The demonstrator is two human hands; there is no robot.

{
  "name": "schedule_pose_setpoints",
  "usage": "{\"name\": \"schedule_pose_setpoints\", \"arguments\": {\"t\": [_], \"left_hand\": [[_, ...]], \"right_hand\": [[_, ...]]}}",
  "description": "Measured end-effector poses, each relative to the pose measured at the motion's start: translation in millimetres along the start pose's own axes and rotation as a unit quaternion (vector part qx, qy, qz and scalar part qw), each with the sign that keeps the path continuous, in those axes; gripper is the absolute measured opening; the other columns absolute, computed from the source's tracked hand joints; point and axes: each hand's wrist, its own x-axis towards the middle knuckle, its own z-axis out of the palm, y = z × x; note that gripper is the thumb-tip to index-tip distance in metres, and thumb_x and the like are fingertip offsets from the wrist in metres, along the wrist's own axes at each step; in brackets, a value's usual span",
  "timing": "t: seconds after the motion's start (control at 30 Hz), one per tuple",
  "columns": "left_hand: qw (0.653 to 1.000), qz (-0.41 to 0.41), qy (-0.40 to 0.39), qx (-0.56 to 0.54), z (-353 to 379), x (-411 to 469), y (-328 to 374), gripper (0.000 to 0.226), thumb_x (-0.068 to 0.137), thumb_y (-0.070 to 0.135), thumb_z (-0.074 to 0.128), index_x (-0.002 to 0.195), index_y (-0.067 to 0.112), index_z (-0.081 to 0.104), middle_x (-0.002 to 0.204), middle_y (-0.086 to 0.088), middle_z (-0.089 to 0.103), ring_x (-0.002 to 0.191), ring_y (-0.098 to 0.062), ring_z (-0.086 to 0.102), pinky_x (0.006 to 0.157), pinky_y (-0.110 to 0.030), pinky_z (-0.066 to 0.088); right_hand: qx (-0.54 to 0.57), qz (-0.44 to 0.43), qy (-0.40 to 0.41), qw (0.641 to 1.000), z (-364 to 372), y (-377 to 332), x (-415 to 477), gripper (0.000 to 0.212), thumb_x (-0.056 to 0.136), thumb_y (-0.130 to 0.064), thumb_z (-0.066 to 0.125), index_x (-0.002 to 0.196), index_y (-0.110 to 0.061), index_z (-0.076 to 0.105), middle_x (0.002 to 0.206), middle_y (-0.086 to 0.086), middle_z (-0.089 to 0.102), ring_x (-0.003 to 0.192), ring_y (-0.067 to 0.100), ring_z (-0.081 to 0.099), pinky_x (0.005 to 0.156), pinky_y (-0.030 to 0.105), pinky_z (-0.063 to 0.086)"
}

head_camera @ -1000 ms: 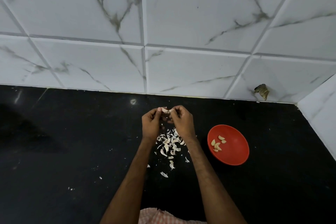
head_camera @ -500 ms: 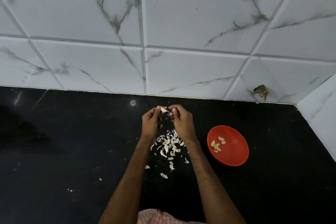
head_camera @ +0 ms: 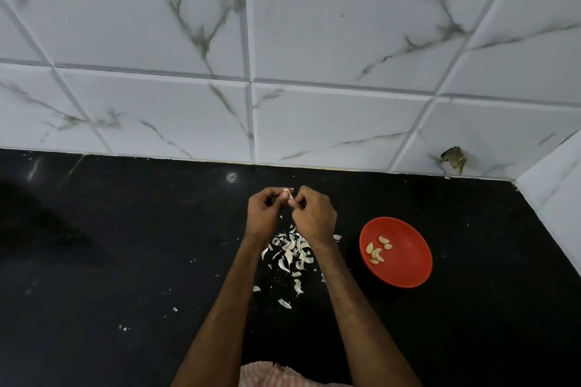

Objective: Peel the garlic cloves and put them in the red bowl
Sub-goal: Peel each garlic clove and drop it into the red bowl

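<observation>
Over peels, left hand, right hand closer; both pinching clove

One head-worn wide-angle camera looks forward and steeply down along the person's forearms, which rise from the bottom edge. The black tabletop fills the lower half and the tiled wall the upper, its grout lines splayed by the lens. The left grip and right grip meet at centre, near enough to show the garlic clove pinched between them.
</observation>
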Motion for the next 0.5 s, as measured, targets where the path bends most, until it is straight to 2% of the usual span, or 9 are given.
{"name": "schedule_pose_setpoints", "arguments": {"t": [0.1,0.27,0.33,0.37,0.43,0.5], "left_hand": [[0.999,0.015,-0.013,0.03,-5,4,-7,0.01,0.095,-0.001,0.063,0.102,0.0,0.07,0.096,-0.011,0.074,0.087,-0.012,0.072,0.075,-0.023,0.056],[0.986,0.082,0.002,0.145,-5,5,-8,0.024,0.093,0.001,0.068,0.089,0.025,0.068,0.095,-0.006,0.074,0.092,-0.02,0.071,0.083,-0.032,0.058],[0.978,0.097,0.012,0.184,-4,5,-8,0.027,0.091,0.004,0.07,0.085,0.029,0.065,0.093,-0.005,0.071,0.089,-0.018,0.069,0.08,-0.029,0.057],[0.981,0.092,0.019,0.171,-3,4,-9,0.023,0.091,0.004,0.071,0.084,0.025,0.064,0.091,-0.006,0.07,0.086,-0.018,0.068,0.076,-0.028,0.056],[0.994,0.052,0.019,0.093,-2,2,-9,0.01,0.093,0.005,0.069,0.087,0.011,0.063,0.087,-0.01,0.068,0.076,-0.017,0.065,0.064,-0.026,0.054],[0.999,0.005,-0.002,0.032,-2,2,-4,0.007,0.098,0.007,0.063,0.093,0.003,0.061,0.083,-0.011,0.066,0.067,-0.014,0.062,0.05,-0.023,0.05]], "right_hand": [[-0.012,0.017,0.0,1.0,1,-5,-3,0.018,0.088,-0.02,0.073,0.074,-0.02,0.061,0.072,-0.009,0.064,0.073,0.014,0.062,0.066,0.032,0.048],[-0.023,0.056,-0.011,0.998,0,-11,-4,0.02,0.089,-0.019,0.069,0.071,-0.02,0.06,0.072,-0.008,0.061,0.07,0.014,0.056,0.064,0.029,0.038],[-0.028,0.048,-0.022,0.998,-2,-12,-3,0.017,0.088,-0.017,0.066,0.072,-0.019,0.061,0.073,-0.006,0.063,0.073,0.016,0.059,0.065,0.03,0.04],[-0.045,0.039,-0.03,0.998,-3,-12,-2,0.017,0.087,-0.016,0.065,0.072,-0.02,0.059,0.074,-0.006,0.063,0.075,0.018,0.061,0.066,0.031,0.041],[-0.067,0.02,-0.042,0.997,-5,-11,1,0.018,0.088,-0.019,0.066,0.073,-0.022,0.057,0.075,-0.006,0.064,0.077,0.019,0.063,0.067,0.031,0.045],[-0.02,-0.003,-0.054,0.998,-6,-7,3,0.014,0.091,-0.023,0.068,0.079,-0.022,0.062,0.076,-0.008,0.067,0.076,0.015,0.065,0.069,0.035,0.052]]}}
